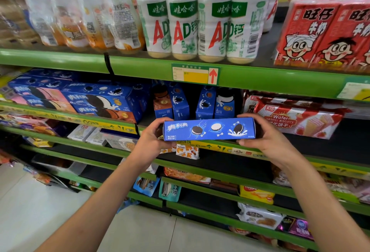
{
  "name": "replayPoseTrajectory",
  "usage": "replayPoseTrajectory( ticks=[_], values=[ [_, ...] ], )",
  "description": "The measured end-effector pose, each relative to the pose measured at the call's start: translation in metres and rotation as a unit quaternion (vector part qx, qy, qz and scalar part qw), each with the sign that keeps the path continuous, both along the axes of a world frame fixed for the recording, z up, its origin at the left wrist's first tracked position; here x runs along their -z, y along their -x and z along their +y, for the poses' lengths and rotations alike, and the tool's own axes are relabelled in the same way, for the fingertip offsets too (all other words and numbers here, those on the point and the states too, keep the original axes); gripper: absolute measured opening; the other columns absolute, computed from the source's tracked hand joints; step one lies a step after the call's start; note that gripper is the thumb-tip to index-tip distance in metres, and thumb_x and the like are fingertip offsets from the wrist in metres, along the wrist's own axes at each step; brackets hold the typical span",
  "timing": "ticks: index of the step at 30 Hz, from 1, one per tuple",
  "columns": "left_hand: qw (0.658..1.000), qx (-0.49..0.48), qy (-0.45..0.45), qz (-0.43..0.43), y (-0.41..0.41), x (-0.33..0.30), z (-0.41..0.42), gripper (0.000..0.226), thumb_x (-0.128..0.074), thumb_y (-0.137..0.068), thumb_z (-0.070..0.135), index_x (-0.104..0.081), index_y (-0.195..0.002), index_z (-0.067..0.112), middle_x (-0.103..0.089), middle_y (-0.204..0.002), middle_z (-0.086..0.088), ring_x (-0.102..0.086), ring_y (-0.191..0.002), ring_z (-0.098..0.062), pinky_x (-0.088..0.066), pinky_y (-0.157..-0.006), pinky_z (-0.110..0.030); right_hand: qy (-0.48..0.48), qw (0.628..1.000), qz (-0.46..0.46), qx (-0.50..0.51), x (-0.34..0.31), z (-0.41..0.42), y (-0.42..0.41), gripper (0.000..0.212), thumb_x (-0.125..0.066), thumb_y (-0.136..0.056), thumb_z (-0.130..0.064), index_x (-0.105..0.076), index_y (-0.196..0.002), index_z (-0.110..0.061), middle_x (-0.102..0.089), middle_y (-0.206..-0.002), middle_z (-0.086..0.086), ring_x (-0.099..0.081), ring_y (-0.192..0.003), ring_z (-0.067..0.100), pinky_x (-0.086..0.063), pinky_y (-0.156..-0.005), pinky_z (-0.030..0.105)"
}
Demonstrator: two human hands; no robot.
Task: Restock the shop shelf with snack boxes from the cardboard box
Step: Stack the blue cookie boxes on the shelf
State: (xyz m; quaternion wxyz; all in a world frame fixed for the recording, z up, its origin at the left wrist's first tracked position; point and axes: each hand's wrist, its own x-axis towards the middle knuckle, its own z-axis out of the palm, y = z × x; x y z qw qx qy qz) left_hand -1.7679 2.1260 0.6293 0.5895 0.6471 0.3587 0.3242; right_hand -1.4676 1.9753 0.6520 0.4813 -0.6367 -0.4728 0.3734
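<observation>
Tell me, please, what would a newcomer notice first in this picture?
First, the long blue cookie box at the centre, held level by its ends between the left hand and right hand before the green shelf. Above stand white AD bottles; red milk cartons fill the upper right.

Green-edged shelves (260, 75) are stacked in tiers across the view. A pale tiled floor (40, 201) is seen lower left. A price label (195, 74) is fixed to one edge.

A dark gap (193, 99) between 2 pairs of upright blue boxes (172, 101) (215, 102) offers passage.
</observation>
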Motion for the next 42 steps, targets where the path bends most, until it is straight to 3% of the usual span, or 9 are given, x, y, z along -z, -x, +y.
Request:
replayPoseTrajectory(
  ticks=[8, 18, 26, 33, 42],
  values=[
    [1.0, -0.002, 0.005, -0.004, -0.001, 0.001, -0.0003, 0.064, -0.077, -0.07, -0.011, -0.064, -0.109, 0.039, -0.069, -0.111, 0.005, -0.063, -0.107, -0.008, -0.055, -0.077, -0.028, 0.0, 1.0, 0.009, 0.0, -0.0017, -0.0007, 0.0015, 0.072, -0.082, -0.071, 0.002, -0.061, -0.12, -0.047, -0.066, -0.111, -0.017, -0.061, -0.111, 0.008, -0.051, -0.097, 0.036],
    [1.0, 0.003, 0.008, -0.008, 0.0001, 0.0016, -0.0001, 0.065, -0.077, -0.07, -0.011, -0.063, -0.11, 0.039, -0.07, -0.11, 0.004, -0.063, -0.107, -0.011, -0.055, -0.077, -0.029, 0.006, 1.0, 0.011, 0.002, -0.006, -0.0024, 0.0039, 0.072, -0.082, -0.072, 0.0, -0.061, -0.118, -0.05, -0.065, -0.114, -0.017, -0.061, -0.105, -0.002, -0.048, -0.088, 0.023],
    [1.0, 0.012, 0.004, -0.007, 0.0007, 0.0014, 0.0003, 0.063, -0.077, -0.07, -0.01, -0.064, -0.11, 0.037, -0.07, -0.108, 0.005, -0.064, -0.104, -0.007, -0.055, -0.077, -0.023, 0.003, 1.0, -0.001, -0.001, 0.0005, -0.0005, -0.001, 0.076, -0.084, -0.071, -0.001, -0.058, -0.126, -0.046, -0.065, -0.12, -0.014, -0.06, -0.117, 0.012, -0.047, -0.105, 0.048],
    [1.0, 0.01, 0.006, -0.003, 0.0004, 0.0004, -0.0009, 0.06, -0.079, -0.065, -0.001, -0.064, -0.11, 0.037, -0.07, -0.108, 0.006, -0.064, -0.103, -0.006, -0.055, -0.076, -0.023, 0.006, 1.0, -0.005, -0.005, 0.0014, 0.0005, -0.0018, 0.076, -0.084, -0.071, -0.005, -0.057, -0.127, -0.048, -0.065, -0.119, -0.016, -0.061, -0.115, 0.01, -0.048, -0.104, 0.047],
    [1.0, 0.015, 0.011, 0.01, 0.0012, -0.0002, -0.0018, 0.065, -0.076, -0.073, -0.008, -0.062, -0.114, 0.04, -0.07, -0.11, 0.008, -0.064, -0.105, -0.008, -0.056, -0.077, -0.027, 0.006, 1.0, 0.007, -0.007, -0.0003, -0.0001, -0.0009, 0.073, -0.083, -0.071, -0.003, -0.06, -0.121, -0.052, -0.067, -0.12, -0.014, -0.061, -0.115, 0.008, -0.046, -0.104, 0.044]
  ],
)
